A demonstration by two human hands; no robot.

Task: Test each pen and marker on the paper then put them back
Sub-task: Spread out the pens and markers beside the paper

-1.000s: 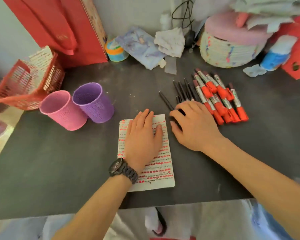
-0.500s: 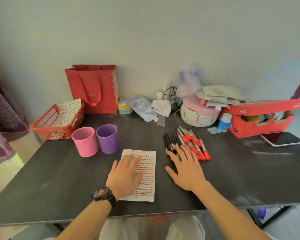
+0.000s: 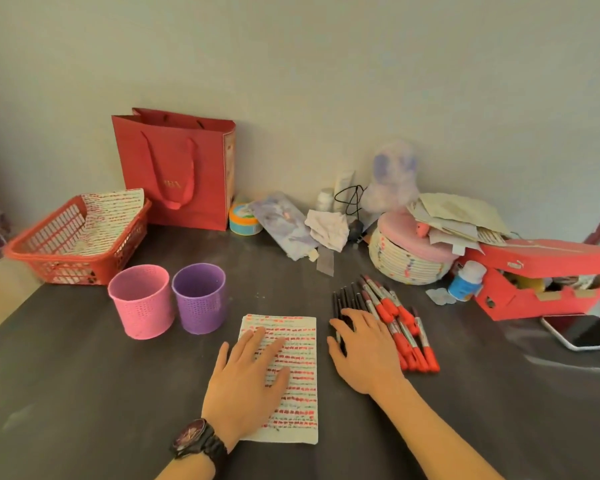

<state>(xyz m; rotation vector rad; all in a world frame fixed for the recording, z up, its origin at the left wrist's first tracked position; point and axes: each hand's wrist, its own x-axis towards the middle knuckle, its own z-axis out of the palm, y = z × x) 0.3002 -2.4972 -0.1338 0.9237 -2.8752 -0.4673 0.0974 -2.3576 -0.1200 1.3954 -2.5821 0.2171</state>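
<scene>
Since half a second ago, the right hand (image 3: 364,351) has slid onto the near ends of the black pens (image 3: 343,299), fingers now bent over them; I cannot tell whether it pinches one. Red-capped markers (image 3: 406,327) lie just beside, on the dark table (image 3: 84,393). The left hand (image 3: 246,386) stays flat, fingers straight, pressing the scribbled paper (image 3: 302,341). The pink cup (image 3: 141,306) and purple cup (image 3: 200,299) stand to the left.

The right hand (image 3: 362,351) covers the near ends of the black pens (image 3: 343,299); the phone (image 3: 582,336) runs off the right edge.
</scene>
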